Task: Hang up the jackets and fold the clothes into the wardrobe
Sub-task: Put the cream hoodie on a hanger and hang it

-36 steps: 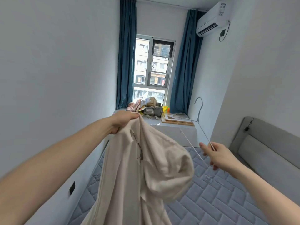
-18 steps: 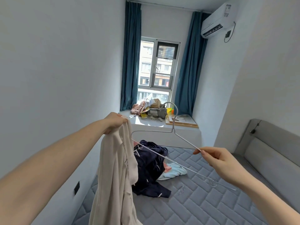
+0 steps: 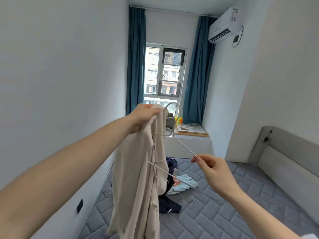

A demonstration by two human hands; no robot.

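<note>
My left hand (image 3: 144, 114) grips the jacket (image 3: 138, 178) by its top, my right hand (image 3: 213, 170) pinches the hanger (image 3: 183, 146) beside it, its far end inside the jacket.

Bright daylit room, wide-angle view

Daylight comes in through the window (image 3: 164, 73) at the far end and spreads evenly over the pale walls; shadows are soft and faint. The panes glare a little but the buildings outside still read. Straight lines bow toward the edges, and the forearms near the lower corners look stretched and slightly soft, while the centre is sharp
</note>
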